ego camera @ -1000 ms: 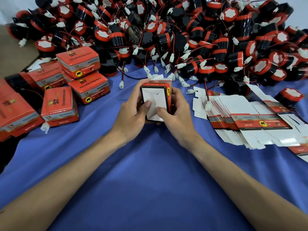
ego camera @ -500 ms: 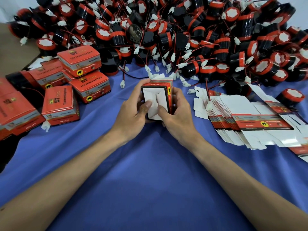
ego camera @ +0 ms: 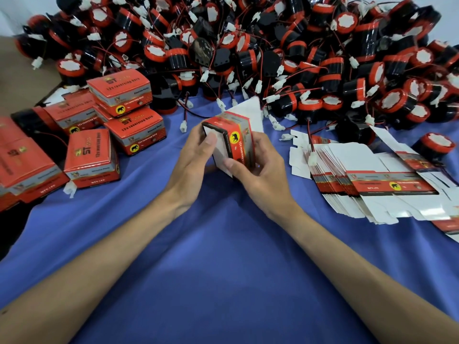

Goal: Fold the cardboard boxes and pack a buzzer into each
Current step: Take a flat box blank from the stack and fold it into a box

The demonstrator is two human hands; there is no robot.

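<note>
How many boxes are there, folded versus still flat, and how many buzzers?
Held box: 1
Closed boxes, left: at least 6
Flat boxes: 1 stack, uncountable
Buzzers: 1 heap, uncountable
Total folded: at least 7

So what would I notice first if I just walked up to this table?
Probably the huge heap of round black-and-red plastic buzzers with white plugs, filling the whole back of the blue-clothed table. Next, the left hand and right hand gripping a small red cardboard box in the middle. Closed red boxes stack up at the left, flat unfolded cartons fan out at the right.
</note>
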